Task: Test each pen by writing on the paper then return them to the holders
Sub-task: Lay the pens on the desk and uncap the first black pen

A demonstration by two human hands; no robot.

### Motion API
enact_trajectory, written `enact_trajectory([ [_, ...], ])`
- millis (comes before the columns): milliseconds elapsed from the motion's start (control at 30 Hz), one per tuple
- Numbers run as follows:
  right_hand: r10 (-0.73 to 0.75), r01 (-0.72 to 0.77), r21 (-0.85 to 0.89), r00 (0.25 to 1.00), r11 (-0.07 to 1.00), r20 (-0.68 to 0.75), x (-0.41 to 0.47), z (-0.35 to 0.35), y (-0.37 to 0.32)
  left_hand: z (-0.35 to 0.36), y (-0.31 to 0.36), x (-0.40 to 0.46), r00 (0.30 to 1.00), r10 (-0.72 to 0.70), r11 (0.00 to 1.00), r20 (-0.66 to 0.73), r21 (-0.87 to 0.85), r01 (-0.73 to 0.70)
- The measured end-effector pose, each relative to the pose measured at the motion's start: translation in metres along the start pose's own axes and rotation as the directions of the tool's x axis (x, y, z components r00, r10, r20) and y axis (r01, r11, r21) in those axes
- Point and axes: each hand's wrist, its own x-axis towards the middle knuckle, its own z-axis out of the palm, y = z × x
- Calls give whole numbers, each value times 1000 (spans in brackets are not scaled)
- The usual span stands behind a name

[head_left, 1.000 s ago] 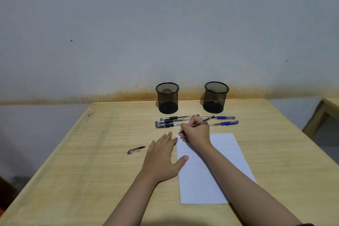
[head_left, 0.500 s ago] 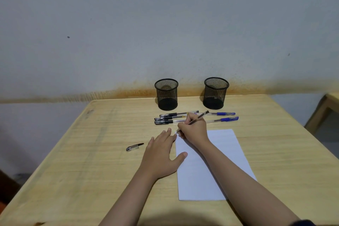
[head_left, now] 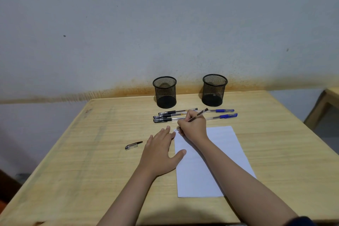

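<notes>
Right hand [head_left: 193, 127] gripping a pen [head_left: 198, 115] in a writing hold, fingers curled round the barrel, dark back end tilted up and to the right, tip down at the top left corner of the paper [head_left: 220, 152]. Faint small mark just visible at that corner; too small to read. Left hand [head_left: 159, 154] flat on the table [head_left: 73, 161], fingers straight and slightly spread, thumb and fingertips overlapping the left edge of the white sheet. Paper plain white, lying lengthwise away from the person, partly covered by the right forearm.

Behind the hands, row of clear-barrelled pens lying sideways: black pens [head_left: 168, 116] on the left, touching one another, blue pens [head_left: 224, 113] on the right with blue caps. Two black mesh holders [head_left: 165, 92] [head_left: 214, 90] upright near the wall, well apart, nothing visible inside. Loose pen cap [head_left: 133, 145], clear with black clip, left of the left hand.
</notes>
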Motion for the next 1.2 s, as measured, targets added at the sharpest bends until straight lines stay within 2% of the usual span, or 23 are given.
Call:
enact_trajectory([
  [767, 32, -31, 35, 999, 999, -32, 3, -4, 0, 2, -1, 0, 1000, 5, 1000, -6, 11, -5],
  [867, 71, -64, 121, 996, 991, -59, 4, -5, 1, 2, -2, 0, 1000, 5, 1000, -11, 5, -5],
  [1000, 139, -125, 441, 990, 889, -1, 7, -9, 0, 2, -2, 0, 1000, 16, 1000, -19, 1, -16],
  [1100, 137, -125, 460, 991, 879, 9, 8, -10, -1, 0, -1, -2, 998, 35, 999, -58, -40, -37],
  [1200, 122, -136, 455, 991, 880, 60, 4, -10, -5, -4, -1, -8, 969, 72, 993, -238, -76, -93],
])
